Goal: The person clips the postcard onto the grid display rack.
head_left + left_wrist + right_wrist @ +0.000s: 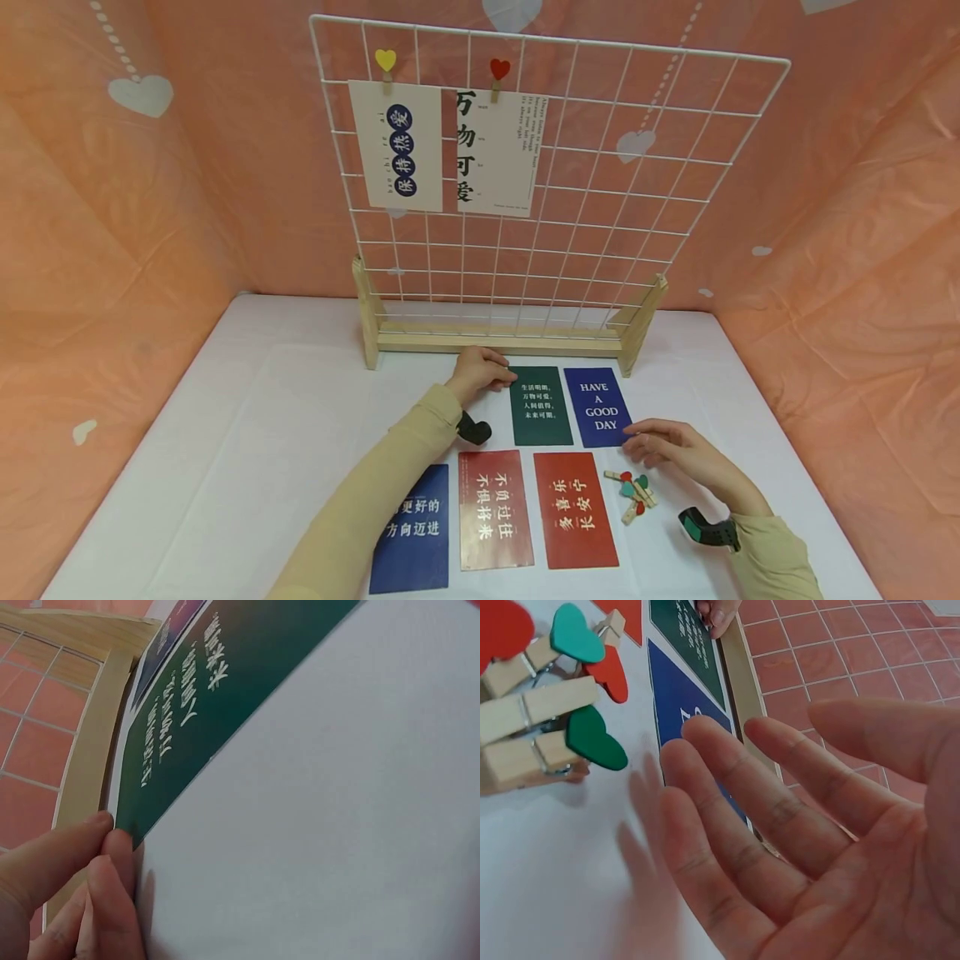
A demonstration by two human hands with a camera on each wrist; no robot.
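My left hand is at the upper left corner of a green card with white Chinese lettering, just in front of the rack. In the left wrist view its thumb and fingers pinch the corner of that card, which lies flat. Loosely spread, my right hand hovers beside the lower right corner of a blue "HAVE A GOOD DAY" card and holds nothing. Below it lies a small pile of wooden clothespins with red and green hearts, seen close in the right wrist view.
A white wire grid stands on a wooden base at the back. Two pale cards hang there from heart clothespins, one yellow, one red. Nearer lie a blue card partly under the left forearm and two red cards.
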